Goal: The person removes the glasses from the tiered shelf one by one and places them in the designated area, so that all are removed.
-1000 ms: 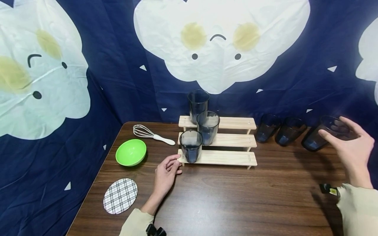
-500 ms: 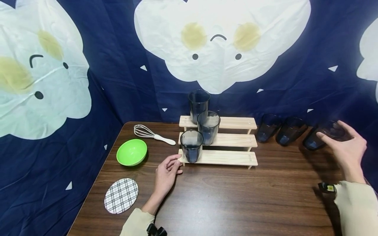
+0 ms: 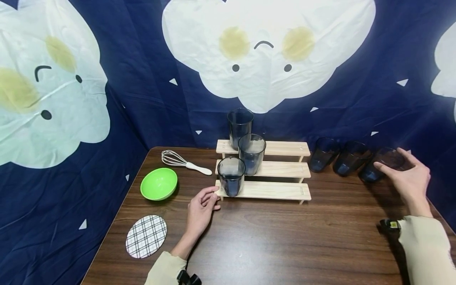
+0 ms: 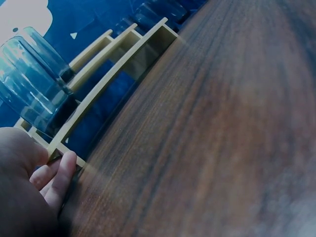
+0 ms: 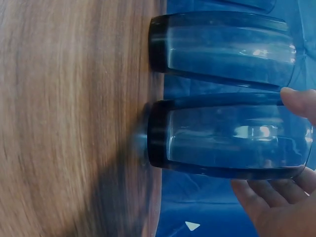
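Note:
At the right, my right hand (image 3: 411,180) grips a dark blue-grey drinking glass (image 5: 222,138) near its rim, thumb on one side and fingers on the other. The glass is upright; whether its base touches the table I cannot tell. Two similar glasses, a nearer one (image 3: 350,158) and a farther one (image 3: 323,155), stand in line to its left. My left hand (image 3: 200,211) holds the left end of the lowest step of a three-tier wooden rack (image 3: 274,190). On the left part of each step stands one glass: front (image 3: 230,178), middle (image 3: 251,156), top (image 3: 239,128).
Left of the rack lie a white whisk (image 3: 189,164), a green bowl (image 3: 158,184) and a round checked coaster (image 3: 146,236) on the brown wooden table (image 3: 285,241). A dark blue cloth (image 3: 142,79) with white cloud shapes hangs behind and at the left.
My right hand has moved left with the glass, bringing it closer to the other two glasses in line. My left hand has stayed at the rack's end.

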The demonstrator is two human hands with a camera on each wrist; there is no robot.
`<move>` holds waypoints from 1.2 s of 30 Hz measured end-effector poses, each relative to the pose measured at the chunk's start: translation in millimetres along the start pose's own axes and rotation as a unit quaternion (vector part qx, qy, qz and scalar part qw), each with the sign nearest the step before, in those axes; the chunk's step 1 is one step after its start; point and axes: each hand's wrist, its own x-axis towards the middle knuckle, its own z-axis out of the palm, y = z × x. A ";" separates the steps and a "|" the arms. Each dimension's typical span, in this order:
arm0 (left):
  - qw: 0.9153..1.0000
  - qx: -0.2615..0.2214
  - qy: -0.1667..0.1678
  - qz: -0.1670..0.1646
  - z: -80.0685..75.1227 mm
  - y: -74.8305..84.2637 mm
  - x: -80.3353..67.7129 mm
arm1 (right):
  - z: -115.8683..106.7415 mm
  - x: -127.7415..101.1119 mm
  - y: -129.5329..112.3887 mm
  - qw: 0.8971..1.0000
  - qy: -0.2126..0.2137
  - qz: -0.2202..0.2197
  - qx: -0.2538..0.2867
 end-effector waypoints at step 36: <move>1.000 -0.003 0.002 -0.008 -0.1 -1.0 0.4 | -1.3 -9.8 -18.6 0.994 0.041 -0.102 0.014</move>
